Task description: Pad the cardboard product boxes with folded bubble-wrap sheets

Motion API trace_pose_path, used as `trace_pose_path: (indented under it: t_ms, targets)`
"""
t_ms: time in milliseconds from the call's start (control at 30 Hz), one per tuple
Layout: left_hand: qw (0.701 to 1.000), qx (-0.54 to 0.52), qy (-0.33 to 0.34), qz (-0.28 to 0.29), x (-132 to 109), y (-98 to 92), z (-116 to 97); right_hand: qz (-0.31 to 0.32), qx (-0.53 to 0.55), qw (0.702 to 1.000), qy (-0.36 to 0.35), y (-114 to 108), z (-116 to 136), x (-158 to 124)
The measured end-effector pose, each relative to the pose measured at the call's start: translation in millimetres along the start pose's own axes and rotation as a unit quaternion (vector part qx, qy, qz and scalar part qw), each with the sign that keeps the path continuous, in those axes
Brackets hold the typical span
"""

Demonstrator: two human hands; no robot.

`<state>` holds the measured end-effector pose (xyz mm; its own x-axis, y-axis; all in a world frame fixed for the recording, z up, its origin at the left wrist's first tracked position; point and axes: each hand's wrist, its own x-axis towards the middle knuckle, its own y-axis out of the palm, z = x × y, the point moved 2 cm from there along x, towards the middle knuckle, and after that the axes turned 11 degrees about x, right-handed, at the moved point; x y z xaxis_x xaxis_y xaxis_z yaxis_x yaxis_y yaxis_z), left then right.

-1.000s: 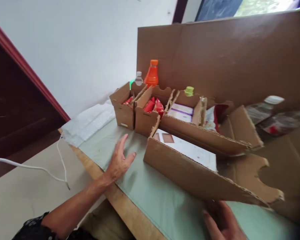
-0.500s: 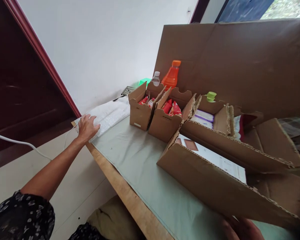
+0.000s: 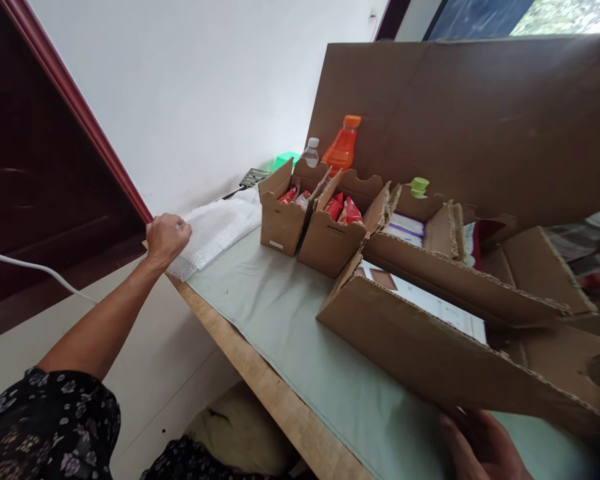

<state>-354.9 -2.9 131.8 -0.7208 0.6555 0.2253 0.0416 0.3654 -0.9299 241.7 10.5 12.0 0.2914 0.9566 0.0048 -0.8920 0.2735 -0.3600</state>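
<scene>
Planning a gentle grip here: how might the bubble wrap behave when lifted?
The bubble wrap is probably floppy, since it lies rumpled over the table. Its thin, bubbled look suggests little weight for its size. Spread out, it seems unlikely to roll.

From the wearer's head, we looked forward and down, close over the cloth-covered table point(image 3: 300, 340), toward a cardboard panel point(image 3: 455, 113).

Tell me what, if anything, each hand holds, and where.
Left hand: bubble wrap, by its left end. Right hand: beside the front box; hold unclear.
</scene>
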Motion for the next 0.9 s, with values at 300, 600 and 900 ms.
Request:
trace_pose_path:
  t_ms: [300,600,900]
  targets:
    - [0.908,-0.265,0.121,0.302,-104.9,-43.0,-26.1,-0.012,0.041,0.996,-0.073,-21.5,47.8,-46.7]
    - [0.514,-0.477,0.229,0.675,-234.7,-26.1,-130.9,0.374,0.348,0.858,0.054,24.1,67.2,-120.4]
    - [0.714,-0.22,0.365,0.555,-215.6,34.5,-165.6,0.083,0.233,0.967,0.065,-36.3,50.8,-93.9]
